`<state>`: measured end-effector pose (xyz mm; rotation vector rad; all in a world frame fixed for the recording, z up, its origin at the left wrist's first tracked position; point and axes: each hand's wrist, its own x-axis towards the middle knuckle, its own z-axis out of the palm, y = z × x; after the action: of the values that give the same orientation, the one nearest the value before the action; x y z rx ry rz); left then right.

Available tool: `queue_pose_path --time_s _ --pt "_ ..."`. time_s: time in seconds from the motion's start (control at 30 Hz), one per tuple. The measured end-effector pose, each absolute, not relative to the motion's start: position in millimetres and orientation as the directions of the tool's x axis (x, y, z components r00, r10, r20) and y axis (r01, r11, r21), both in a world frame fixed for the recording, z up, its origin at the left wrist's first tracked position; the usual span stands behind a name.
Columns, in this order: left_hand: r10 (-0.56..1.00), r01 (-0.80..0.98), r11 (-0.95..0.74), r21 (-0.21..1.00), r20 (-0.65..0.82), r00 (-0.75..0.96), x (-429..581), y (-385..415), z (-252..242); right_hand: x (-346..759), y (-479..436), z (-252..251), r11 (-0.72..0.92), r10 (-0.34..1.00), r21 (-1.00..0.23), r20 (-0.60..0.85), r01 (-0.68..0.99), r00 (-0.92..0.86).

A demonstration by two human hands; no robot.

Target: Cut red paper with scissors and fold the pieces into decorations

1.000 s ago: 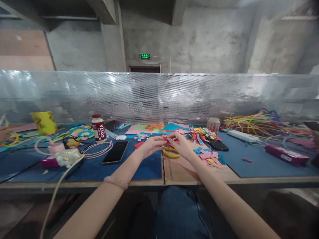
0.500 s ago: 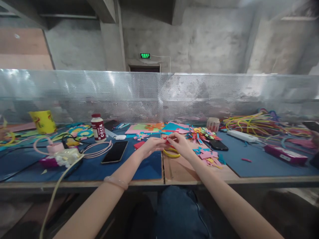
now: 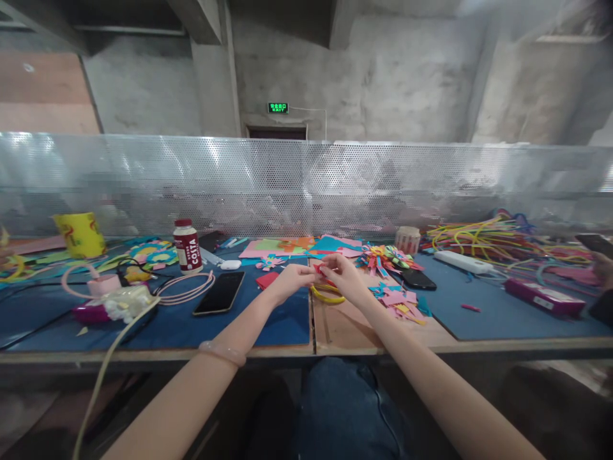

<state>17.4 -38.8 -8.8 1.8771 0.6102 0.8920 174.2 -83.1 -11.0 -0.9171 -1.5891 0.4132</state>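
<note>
Between the fingertips of both hands is a small piece of red paper (image 3: 318, 269), mostly covered by the fingers. My left hand (image 3: 293, 281) pinches it from the left, and my right hand (image 3: 341, 273) pinches it from the right. Just below them lies a yellow ring-shaped roll (image 3: 327, 294). A red paper square (image 3: 267, 280) rests on the blue mat beside my left hand. Right of my right hand are a heap of pink and blue paper scraps (image 3: 400, 301) and a pile of multicoloured paper bows (image 3: 383, 257).
A black phone (image 3: 219, 293), a Costa bottle (image 3: 188, 246) and coiled cables (image 3: 186, 289) stand or lie to the left. Another phone (image 3: 417, 278), a white power strip (image 3: 463, 262) and a purple box (image 3: 544, 298) are to the right. Another person's hand (image 3: 604, 268) holds a phone at the far right.
My fingers have shifted slightly on the red paper, both hands staying together. At the far right, the other person's hand and phone have come further into view.
</note>
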Motion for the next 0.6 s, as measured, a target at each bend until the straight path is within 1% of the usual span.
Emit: queue_pose_path --time_s 0.2,0.43,0.6 --pt "0.71 0.036 -0.434 0.9 0.317 0.629 16.5 -39.4 -8.2 174.1 -80.3 -12.6 0.572 0.803 -0.782 0.595 0.248 0.025" --pt "0.728 0.035 -0.358 0.933 0.255 0.637 15.8 -40.5 -7.3 173.2 -82.2 -11.1 0.57 0.804 -0.783 0.594 0.249 0.026" --pt "0.75 0.049 -0.332 0.942 0.232 0.62 16.3 -41.2 -5.4 173.2 -80.9 -12.7 0.572 0.804 -0.788 0.593 0.228 0.031"
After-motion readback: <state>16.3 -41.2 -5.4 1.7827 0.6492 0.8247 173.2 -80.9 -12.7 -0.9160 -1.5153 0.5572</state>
